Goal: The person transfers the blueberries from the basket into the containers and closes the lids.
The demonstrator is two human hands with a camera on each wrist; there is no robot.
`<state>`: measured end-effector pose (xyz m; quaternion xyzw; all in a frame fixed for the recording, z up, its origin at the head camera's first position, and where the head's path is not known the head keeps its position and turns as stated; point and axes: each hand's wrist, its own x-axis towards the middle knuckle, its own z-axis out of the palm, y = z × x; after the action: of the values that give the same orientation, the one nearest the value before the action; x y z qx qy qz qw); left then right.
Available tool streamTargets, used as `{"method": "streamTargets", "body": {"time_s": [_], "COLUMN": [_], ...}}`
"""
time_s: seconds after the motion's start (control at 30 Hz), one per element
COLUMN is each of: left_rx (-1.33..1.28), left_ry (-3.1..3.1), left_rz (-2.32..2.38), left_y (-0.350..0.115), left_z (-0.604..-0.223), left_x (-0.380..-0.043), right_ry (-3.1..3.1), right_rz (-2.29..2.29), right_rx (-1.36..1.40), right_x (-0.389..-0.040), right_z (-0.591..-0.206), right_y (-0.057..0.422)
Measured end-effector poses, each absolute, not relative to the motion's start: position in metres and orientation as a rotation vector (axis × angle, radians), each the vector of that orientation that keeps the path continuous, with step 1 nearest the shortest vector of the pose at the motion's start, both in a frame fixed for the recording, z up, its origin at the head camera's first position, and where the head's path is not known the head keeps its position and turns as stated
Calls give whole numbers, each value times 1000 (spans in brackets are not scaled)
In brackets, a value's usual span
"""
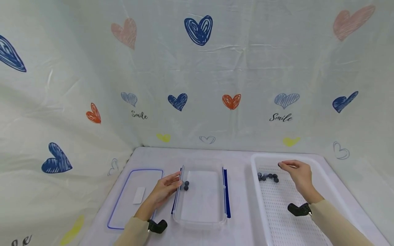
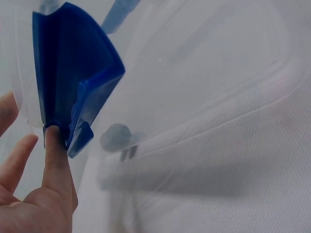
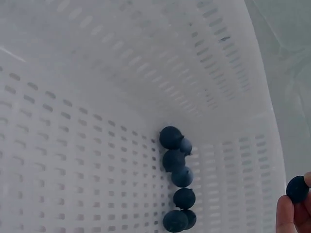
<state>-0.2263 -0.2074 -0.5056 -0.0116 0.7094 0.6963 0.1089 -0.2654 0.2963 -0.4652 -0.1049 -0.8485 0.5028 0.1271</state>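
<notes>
My right hand (image 1: 300, 176) pinches one blueberry (image 3: 297, 189) between thumb and fingertips, above the far part of a white perforated basket (image 1: 255, 171). Several more blueberries (image 3: 182, 176) lie inside it, clustered along one wall. My left hand (image 1: 166, 189) is at the left side of a clear plastic container (image 1: 200, 223); its fingers are mostly extended, and one fingertip touches the blue side latch (image 2: 73, 63). A few blueberries (image 1: 186, 185) sit on the container's floor near that left wall. The container has no lid on, and its right blue latch (image 1: 227, 193) hangs outward.
Left of the container, a clear lid with a blue rim (image 1: 112, 208) lies flat on the white-covered table (image 1: 240, 205), with a white rectangle (image 1: 139, 195) on it. A curtain printed with hearts (image 1: 203, 75) hangs behind. A black wrist camera (image 1: 298, 209) sits at each cuff.
</notes>
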Motion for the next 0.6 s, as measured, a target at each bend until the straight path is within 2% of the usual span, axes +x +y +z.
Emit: {"method": "streamTargets", "body": {"time_s": [0.6], "left_rx": [-54], "left_ry": [2100], "left_rz": [2063], "left_y": [-205], "left_z": [-506], "left_x": [-227], "right_ry": [-2436], "right_rz": [1551], "right_rx": [-176], "right_x": [-259], "right_z": [-431], "right_y": [266]}}
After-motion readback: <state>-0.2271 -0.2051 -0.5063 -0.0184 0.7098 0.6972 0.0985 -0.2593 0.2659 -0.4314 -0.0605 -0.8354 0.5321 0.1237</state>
